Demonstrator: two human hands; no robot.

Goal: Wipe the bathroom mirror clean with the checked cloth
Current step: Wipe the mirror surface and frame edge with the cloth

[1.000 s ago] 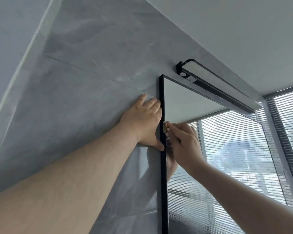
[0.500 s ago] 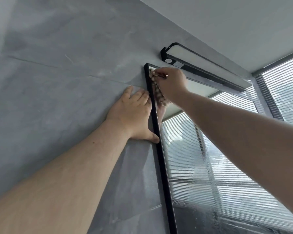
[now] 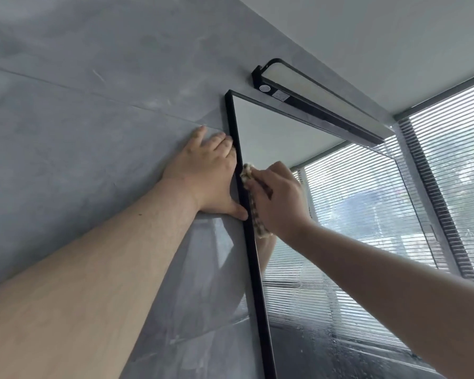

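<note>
The black-framed mirror (image 3: pixel 340 214) hangs on the grey tiled wall and reflects window blinds. My right hand (image 3: pixel 279 201) holds the brown-and-cream checked cloth (image 3: pixel 253 206) against the glass, right beside the left frame edge, a little below the top corner. Most of the cloth is hidden under the hand. My left hand (image 3: pixel 208 173) rests flat on the wall tile, its fingers straight, thumb touching the mirror's frame (image 3: pixel 246 242).
A black bar lamp (image 3: pixel 320 102) is fixed just above the mirror's top edge. A window with horizontal blinds (image 3: pixel 454 165) stands at the right. The grey wall (image 3: pixel 93 119) stretches left and the white ceiling is overhead.
My right hand has slid the cloth down along the left frame edge from the top corner to beside my left hand. My left hand has stayed on the wall.
</note>
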